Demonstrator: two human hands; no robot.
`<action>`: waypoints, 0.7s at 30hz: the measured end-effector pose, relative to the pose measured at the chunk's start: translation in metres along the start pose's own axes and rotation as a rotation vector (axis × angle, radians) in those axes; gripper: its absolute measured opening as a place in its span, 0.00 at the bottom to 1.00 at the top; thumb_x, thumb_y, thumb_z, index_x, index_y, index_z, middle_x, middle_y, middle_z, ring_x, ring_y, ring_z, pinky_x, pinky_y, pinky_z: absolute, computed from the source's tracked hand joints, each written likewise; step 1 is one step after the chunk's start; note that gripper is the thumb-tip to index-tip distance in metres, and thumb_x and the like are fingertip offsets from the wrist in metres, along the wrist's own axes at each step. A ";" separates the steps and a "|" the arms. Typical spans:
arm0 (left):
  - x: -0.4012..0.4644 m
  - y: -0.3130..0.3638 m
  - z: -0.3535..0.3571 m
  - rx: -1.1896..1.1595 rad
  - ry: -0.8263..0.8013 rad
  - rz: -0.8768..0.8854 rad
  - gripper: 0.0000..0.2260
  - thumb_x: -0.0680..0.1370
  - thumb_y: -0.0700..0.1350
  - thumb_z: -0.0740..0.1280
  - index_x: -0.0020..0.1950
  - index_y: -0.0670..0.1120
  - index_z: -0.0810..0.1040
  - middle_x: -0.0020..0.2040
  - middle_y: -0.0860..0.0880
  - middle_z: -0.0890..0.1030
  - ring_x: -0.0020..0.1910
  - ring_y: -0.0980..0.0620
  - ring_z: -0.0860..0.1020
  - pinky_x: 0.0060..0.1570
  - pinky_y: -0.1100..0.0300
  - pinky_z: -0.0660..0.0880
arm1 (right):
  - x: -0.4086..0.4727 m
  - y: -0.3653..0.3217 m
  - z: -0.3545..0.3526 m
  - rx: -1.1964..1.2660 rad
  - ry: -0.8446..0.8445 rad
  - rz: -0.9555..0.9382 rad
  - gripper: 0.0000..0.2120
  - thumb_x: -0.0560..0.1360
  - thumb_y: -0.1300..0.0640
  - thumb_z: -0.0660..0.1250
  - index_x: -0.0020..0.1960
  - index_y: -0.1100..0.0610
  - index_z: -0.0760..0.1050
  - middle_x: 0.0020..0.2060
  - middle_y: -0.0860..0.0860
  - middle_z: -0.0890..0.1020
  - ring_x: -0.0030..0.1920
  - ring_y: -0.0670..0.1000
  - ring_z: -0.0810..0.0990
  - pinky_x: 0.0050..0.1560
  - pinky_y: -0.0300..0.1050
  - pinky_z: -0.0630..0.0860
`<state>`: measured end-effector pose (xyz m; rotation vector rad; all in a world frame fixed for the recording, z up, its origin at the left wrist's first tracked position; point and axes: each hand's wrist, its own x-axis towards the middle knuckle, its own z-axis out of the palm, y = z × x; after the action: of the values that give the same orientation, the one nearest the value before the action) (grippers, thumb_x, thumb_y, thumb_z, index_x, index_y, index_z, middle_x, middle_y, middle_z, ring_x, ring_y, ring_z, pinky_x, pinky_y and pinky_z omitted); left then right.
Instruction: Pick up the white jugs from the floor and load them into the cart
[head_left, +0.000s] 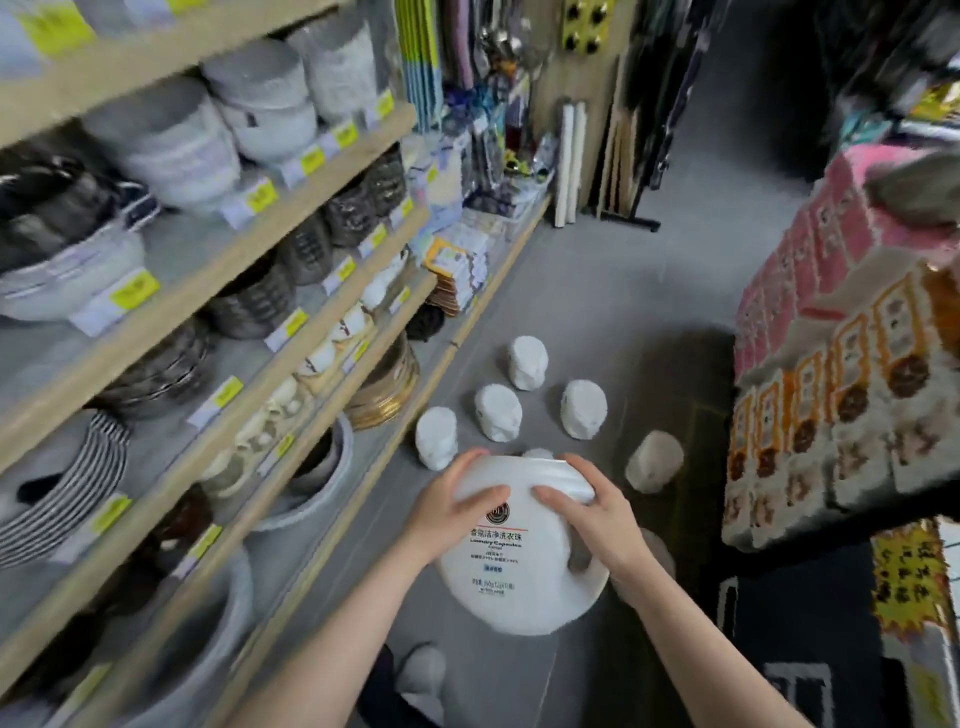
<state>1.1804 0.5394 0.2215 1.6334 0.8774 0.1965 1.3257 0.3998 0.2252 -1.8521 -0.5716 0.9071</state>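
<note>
Head view: both hands grip one white jug (511, 566), held above the floor (597, 312); left hand (452, 506) on its left shoulder, right hand (597, 512) curled over the top right. Five more jugs (498, 413) stand on the floor ahead, probably a sixth behind it. Bowl shelves (208, 291) to the left.

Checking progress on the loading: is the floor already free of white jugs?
No, several white plastic jugs stand on the grey floor beyond the labelled white jug held in both hands.
</note>
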 end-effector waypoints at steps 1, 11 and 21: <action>-0.018 0.003 -0.009 0.001 0.055 -0.001 0.32 0.60 0.69 0.66 0.62 0.62 0.69 0.61 0.60 0.75 0.62 0.59 0.73 0.64 0.60 0.68 | -0.006 -0.009 0.006 -0.008 -0.045 -0.025 0.26 0.60 0.33 0.74 0.56 0.33 0.72 0.54 0.40 0.79 0.54 0.45 0.79 0.59 0.50 0.76; -0.198 -0.011 -0.074 -0.077 0.541 -0.181 0.38 0.61 0.70 0.65 0.69 0.56 0.69 0.61 0.53 0.77 0.61 0.52 0.75 0.62 0.55 0.71 | -0.082 -0.083 0.107 -0.143 -0.518 -0.119 0.33 0.53 0.33 0.74 0.56 0.39 0.75 0.58 0.45 0.79 0.58 0.48 0.78 0.62 0.51 0.74; -0.422 -0.063 -0.117 -0.257 1.033 -0.304 0.30 0.70 0.60 0.72 0.69 0.53 0.69 0.63 0.49 0.77 0.62 0.49 0.75 0.65 0.52 0.70 | -0.235 -0.115 0.261 -0.265 -0.958 -0.326 0.37 0.58 0.39 0.76 0.64 0.47 0.73 0.57 0.45 0.80 0.57 0.46 0.79 0.54 0.39 0.74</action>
<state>0.7912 0.3639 0.3366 1.0773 1.7674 0.9449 0.9758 0.4265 0.3402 -1.3789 -1.5841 1.5225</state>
